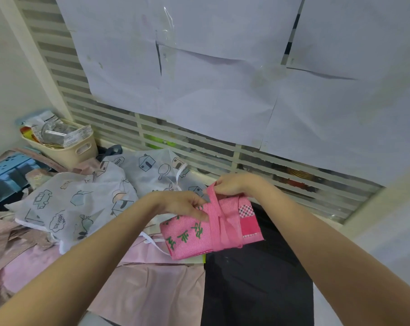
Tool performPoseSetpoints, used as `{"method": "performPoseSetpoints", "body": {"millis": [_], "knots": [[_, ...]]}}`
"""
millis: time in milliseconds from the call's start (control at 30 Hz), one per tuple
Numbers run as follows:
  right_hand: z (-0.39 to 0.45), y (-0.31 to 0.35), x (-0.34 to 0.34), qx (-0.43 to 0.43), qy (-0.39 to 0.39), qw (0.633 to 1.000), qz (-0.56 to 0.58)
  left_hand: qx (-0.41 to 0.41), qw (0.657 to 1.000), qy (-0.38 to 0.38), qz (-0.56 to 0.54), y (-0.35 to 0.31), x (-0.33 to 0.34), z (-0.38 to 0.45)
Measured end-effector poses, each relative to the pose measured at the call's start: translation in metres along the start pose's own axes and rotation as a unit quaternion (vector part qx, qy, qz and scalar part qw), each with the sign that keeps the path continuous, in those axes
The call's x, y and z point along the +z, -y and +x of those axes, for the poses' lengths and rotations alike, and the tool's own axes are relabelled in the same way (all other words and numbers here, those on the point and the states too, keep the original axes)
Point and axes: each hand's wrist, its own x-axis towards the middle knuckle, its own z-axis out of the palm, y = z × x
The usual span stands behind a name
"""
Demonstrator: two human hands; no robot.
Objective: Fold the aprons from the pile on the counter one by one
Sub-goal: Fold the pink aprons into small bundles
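Head view takes in, along the whole top of the frame, a slatted window grille with white paper sheets taped over it. Below it, filling the lower left, lies the pile of aprons: a white one printed with houses on top, pale pink ones beneath, spread over the dark counter. A cream basket of packets sits at left centre, beside a blue crate at the left edge.

Just right of centre, the pink apron is folded into a small bundle with its strap wound round the middle. The left hand curls over the bundle's upper left edge, fingers pinning it. The right hand pinches the strap's free end above the bundle.

My guess is the strap is being tied off. If the pinch slips or the pull is uneven, the wrap could slacken and the bundle spring open, or slide onto the unfolded pile.
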Motion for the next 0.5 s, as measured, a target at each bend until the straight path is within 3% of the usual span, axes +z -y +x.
{"method": "performPoseSetpoints", "body": {"millis": [133,233,333,500], "knots": [[0.008,0.019,0.012,-0.046,-0.116,0.986,-0.114,-0.012,0.999,-0.034,-0.037,-0.011,0.001,0.009],[0.008,0.024,0.012,-0.091,-0.194,0.976,-0.032,-0.030,0.997,-0.048,-0.053,-0.021,-0.001,0.012],[0.003,0.011,0.002,-0.098,-0.182,0.974,0.097,-0.058,0.992,-0.085,-0.071,-0.012,-0.008,0.012],[-0.003,0.011,0.006,-0.113,-0.144,0.981,0.066,-0.081,0.978,-0.189,-0.045,-0.003,-0.006,0.020]]}}
